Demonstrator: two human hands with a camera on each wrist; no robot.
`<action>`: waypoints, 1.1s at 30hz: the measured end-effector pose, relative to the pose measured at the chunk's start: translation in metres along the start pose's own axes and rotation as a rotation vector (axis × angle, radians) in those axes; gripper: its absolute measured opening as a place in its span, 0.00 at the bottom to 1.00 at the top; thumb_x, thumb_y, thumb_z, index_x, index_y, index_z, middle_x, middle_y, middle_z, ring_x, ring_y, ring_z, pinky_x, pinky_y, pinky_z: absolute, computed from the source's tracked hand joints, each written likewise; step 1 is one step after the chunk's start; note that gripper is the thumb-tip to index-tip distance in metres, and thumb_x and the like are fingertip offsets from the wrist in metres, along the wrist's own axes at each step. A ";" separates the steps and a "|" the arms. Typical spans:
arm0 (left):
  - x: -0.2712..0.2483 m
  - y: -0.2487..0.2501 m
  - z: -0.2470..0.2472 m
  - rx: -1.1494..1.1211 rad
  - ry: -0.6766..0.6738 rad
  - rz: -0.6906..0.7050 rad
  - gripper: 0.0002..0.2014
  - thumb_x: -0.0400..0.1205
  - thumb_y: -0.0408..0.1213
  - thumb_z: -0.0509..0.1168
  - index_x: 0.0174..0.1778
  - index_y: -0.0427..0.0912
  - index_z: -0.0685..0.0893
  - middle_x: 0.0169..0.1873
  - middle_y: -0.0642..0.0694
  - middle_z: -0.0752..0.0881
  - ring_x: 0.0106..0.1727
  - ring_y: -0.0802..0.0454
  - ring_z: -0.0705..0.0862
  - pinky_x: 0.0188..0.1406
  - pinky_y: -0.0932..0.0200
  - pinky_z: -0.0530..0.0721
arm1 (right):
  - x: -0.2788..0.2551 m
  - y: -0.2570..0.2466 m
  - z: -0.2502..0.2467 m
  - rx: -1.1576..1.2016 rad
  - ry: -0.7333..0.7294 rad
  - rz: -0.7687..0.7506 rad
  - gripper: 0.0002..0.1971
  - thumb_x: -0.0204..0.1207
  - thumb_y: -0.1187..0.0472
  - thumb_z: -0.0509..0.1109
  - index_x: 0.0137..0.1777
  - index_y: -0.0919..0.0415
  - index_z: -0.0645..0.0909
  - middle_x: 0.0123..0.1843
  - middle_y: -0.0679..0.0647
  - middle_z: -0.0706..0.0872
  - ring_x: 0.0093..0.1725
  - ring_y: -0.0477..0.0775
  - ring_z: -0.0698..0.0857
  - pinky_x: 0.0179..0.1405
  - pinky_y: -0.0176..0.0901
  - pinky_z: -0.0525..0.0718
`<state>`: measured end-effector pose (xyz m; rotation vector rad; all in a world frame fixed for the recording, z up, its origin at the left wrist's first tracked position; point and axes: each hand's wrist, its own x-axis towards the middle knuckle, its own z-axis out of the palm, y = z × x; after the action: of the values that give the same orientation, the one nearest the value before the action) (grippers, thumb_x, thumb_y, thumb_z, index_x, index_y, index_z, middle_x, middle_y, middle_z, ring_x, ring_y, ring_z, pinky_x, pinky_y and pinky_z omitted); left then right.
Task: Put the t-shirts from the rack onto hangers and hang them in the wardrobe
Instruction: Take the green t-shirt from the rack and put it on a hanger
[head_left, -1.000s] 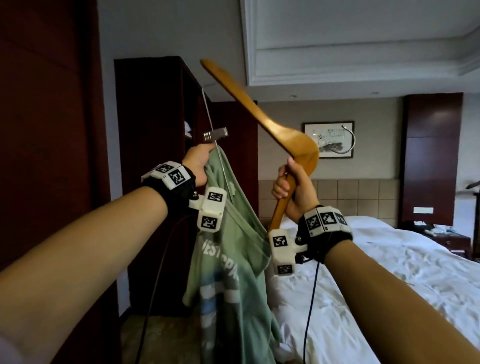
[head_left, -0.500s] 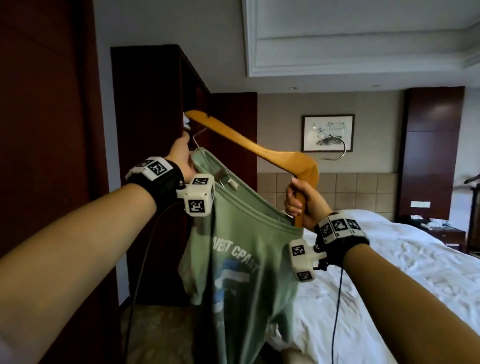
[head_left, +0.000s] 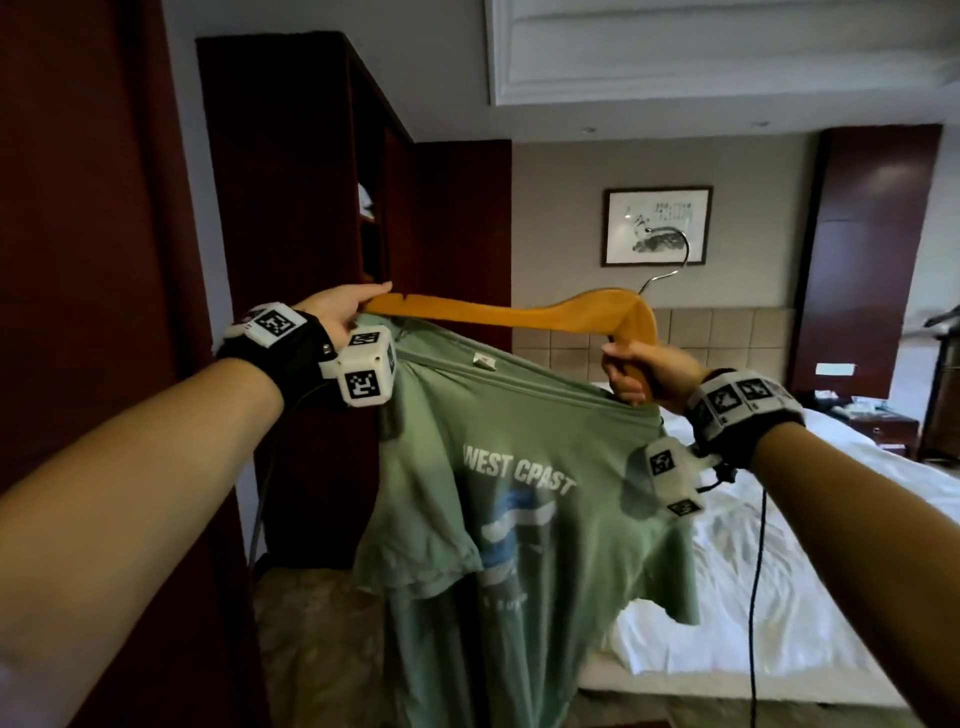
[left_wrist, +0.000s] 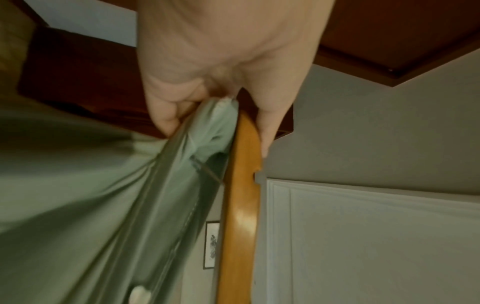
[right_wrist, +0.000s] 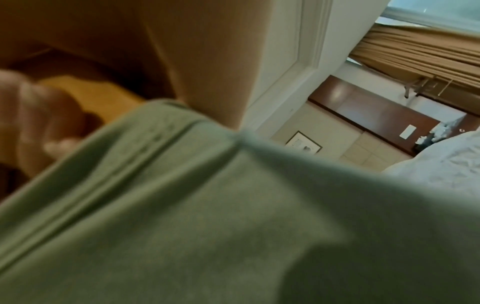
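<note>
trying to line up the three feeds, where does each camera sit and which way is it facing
Head: worn on the head, facing forward into the bedroom; both forearms, left hand and right hand hold a wooden hanger and green t-shirt.
Left wrist: on the left wrist, looking along the hand up toward the ceiling; palm and fingers pinch the collar beside the hanger's end.
Right wrist: on the right wrist, blurred; fingers round the hanger, shirt fills the frame.
Shared: all three show the shirt, hanger and framed picture.

Your right wrist view is blurred: the green cotton t-shirt (right_wrist: 233, 226) fills most of it, hiding nearly all of the orange wooden hanger (right_wrist: 98, 98). In your head view, the shirt's hem runs off the bottom edge.
</note>
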<state>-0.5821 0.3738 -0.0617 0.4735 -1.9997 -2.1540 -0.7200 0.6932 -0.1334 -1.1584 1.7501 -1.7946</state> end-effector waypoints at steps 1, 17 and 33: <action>0.001 -0.002 -0.003 0.047 -0.004 -0.029 0.18 0.82 0.51 0.62 0.42 0.37 0.81 0.38 0.37 0.87 0.29 0.44 0.89 0.25 0.51 0.88 | -0.001 -0.002 -0.003 -0.030 0.002 0.007 0.23 0.48 0.46 0.84 0.22 0.62 0.77 0.14 0.53 0.69 0.13 0.47 0.67 0.14 0.33 0.69; 0.016 -0.036 -0.004 0.698 0.023 -0.264 0.15 0.71 0.44 0.70 0.36 0.32 0.85 0.30 0.37 0.88 0.41 0.42 0.80 0.50 0.51 0.77 | -0.004 -0.002 -0.011 -0.323 -0.105 0.159 0.22 0.57 0.48 0.79 0.27 0.65 0.74 0.16 0.50 0.73 0.14 0.46 0.70 0.17 0.32 0.72; 0.021 -0.067 0.046 0.851 0.004 0.196 0.22 0.83 0.55 0.59 0.66 0.43 0.79 0.58 0.44 0.84 0.61 0.48 0.81 0.58 0.52 0.76 | 0.012 -0.009 0.006 -0.554 -0.094 0.207 0.22 0.66 0.44 0.77 0.38 0.65 0.79 0.25 0.54 0.80 0.23 0.49 0.78 0.29 0.35 0.81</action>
<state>-0.6108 0.4159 -0.1277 0.3450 -2.7492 -1.1059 -0.7198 0.6817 -0.1223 -1.1734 2.2887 -1.1462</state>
